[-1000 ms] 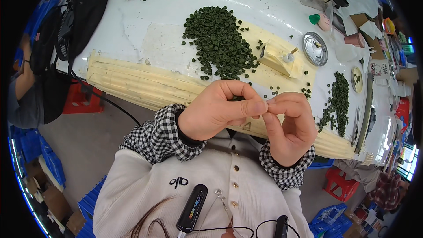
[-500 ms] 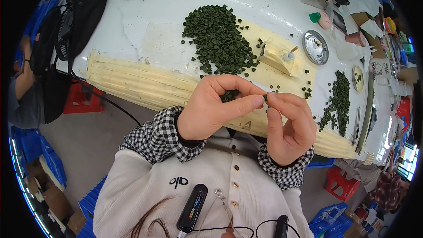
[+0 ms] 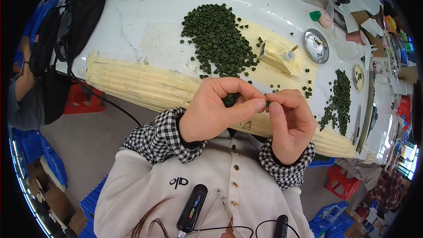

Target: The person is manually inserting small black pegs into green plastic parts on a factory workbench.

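Observation:
My left hand (image 3: 220, 111) is closed, thumb and forefinger pinching a small dark green cap-shaped piece (image 3: 267, 103). Several more green pieces (image 3: 231, 100) show in the hollow behind those fingers. My right hand (image 3: 291, 125) meets it at the fingertips, its thumb and forefinger pressed together against the same small piece, mostly covered by the fingers. Beyond the hands lies a large heap of green pieces (image 3: 216, 39) on the white table. A smaller pile (image 3: 338, 101) of similar pieces sits to the right.
A block wrapped in cream tape (image 3: 280, 56) with a short peg stands past my right hand, near a round metal dish (image 3: 315, 46). Cream padding (image 3: 141, 81) lines the table's front edge. Tweezers (image 3: 357, 125) lie at right. A black bag (image 3: 88, 17) is at far left.
Both hands have shifted slightly, the left one a little lower. My right thumb has risen to the fingertips and closed at the small green piece.

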A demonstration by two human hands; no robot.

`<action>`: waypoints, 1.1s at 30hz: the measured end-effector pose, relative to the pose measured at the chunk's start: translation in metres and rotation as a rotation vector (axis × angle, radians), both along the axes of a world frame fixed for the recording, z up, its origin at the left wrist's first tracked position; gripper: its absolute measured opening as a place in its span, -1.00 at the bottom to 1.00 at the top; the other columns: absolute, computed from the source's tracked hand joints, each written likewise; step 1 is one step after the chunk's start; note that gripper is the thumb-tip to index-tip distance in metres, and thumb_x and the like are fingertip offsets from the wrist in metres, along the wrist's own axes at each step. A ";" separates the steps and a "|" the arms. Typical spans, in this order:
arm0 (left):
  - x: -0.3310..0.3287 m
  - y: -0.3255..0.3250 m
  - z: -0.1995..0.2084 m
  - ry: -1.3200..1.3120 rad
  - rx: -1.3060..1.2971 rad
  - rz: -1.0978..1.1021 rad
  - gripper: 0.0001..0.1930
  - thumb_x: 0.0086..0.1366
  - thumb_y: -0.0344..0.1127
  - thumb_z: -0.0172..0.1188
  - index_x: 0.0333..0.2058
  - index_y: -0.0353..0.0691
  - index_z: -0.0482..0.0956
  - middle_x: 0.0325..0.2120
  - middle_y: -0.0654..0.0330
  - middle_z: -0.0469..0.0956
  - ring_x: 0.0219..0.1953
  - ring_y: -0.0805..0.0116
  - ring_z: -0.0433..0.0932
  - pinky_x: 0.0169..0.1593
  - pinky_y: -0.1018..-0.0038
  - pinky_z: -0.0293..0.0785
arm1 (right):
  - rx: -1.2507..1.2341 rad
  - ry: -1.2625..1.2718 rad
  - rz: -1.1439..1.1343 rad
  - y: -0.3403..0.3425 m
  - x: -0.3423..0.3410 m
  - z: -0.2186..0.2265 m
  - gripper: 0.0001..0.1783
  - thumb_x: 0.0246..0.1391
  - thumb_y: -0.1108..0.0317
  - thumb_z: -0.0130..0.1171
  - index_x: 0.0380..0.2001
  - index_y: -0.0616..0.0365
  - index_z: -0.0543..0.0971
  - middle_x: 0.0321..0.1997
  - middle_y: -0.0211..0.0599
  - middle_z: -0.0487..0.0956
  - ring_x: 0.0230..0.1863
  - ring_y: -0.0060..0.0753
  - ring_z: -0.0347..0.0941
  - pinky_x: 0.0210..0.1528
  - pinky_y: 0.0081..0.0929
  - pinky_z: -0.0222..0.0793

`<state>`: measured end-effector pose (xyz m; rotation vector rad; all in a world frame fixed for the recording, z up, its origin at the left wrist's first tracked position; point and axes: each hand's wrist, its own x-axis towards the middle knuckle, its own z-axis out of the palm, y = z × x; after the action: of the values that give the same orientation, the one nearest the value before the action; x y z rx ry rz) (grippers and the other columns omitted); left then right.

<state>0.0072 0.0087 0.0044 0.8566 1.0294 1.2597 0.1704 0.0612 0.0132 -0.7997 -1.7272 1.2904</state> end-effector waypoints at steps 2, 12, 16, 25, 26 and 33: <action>0.000 0.000 0.000 -0.003 -0.007 0.003 -0.90 0.17 -0.49 0.15 -0.33 -0.37 0.54 -0.42 0.19 0.56 -0.32 0.54 0.50 -0.21 0.60 0.43 | -0.078 0.044 0.047 0.000 0.000 0.001 -0.85 -0.03 0.66 0.07 -0.31 0.37 0.49 -0.31 -0.21 0.46 -0.31 -0.49 0.45 -0.17 -0.61 0.39; 0.002 0.000 -0.001 -0.043 -0.016 0.025 -0.89 0.12 -0.53 0.18 -0.33 -0.36 0.55 -0.45 0.30 0.52 -0.42 0.65 0.38 -0.30 0.67 0.35 | -0.146 0.072 0.066 0.002 0.001 0.001 -0.86 -0.01 0.66 0.05 -0.31 0.38 0.47 -0.29 -0.23 0.44 -0.24 -0.52 0.43 -0.13 -0.62 0.38; 0.003 -0.001 -0.002 -0.022 -0.005 0.030 -0.89 0.11 -0.54 0.19 -0.34 -0.35 0.55 -0.45 0.32 0.51 -0.45 0.68 0.32 -0.35 0.70 0.29 | -0.166 0.080 0.050 0.001 0.001 0.000 -0.87 -0.02 0.65 0.06 -0.32 0.37 0.48 -0.29 -0.24 0.43 -0.25 -0.53 0.41 -0.14 -0.63 0.36; 0.002 -0.001 0.000 -0.038 -0.043 0.010 -0.89 0.10 -0.53 0.22 -0.35 -0.34 0.55 -0.46 0.34 0.50 -0.45 0.68 0.32 -0.35 0.71 0.28 | -0.134 0.061 0.030 0.001 0.000 0.000 -0.87 -0.03 0.65 0.08 -0.34 0.36 0.48 -0.31 -0.26 0.44 -0.26 -0.54 0.41 -0.15 -0.64 0.36; 0.003 0.000 0.000 -0.039 -0.036 0.017 -0.89 0.10 -0.53 0.22 -0.35 -0.34 0.55 -0.46 0.34 0.50 -0.46 0.68 0.31 -0.35 0.71 0.27 | -0.126 0.060 0.026 0.001 0.000 -0.001 -0.87 -0.03 0.65 0.08 -0.34 0.36 0.48 -0.32 -0.26 0.44 -0.26 -0.53 0.41 -0.16 -0.64 0.37; 0.001 0.000 0.000 0.012 -0.006 -0.011 -0.89 0.13 -0.51 0.19 -0.33 -0.36 0.55 -0.46 0.32 0.51 -0.43 0.67 0.35 -0.31 0.69 0.32 | -0.111 0.038 0.024 0.002 0.000 0.000 -0.88 -0.04 0.66 0.08 -0.36 0.36 0.48 -0.33 -0.26 0.45 -0.29 -0.54 0.42 -0.18 -0.64 0.37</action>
<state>0.0079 0.0089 0.0043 0.8646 1.0361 1.2433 0.1705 0.0628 0.0137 -0.8146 -1.6520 1.4191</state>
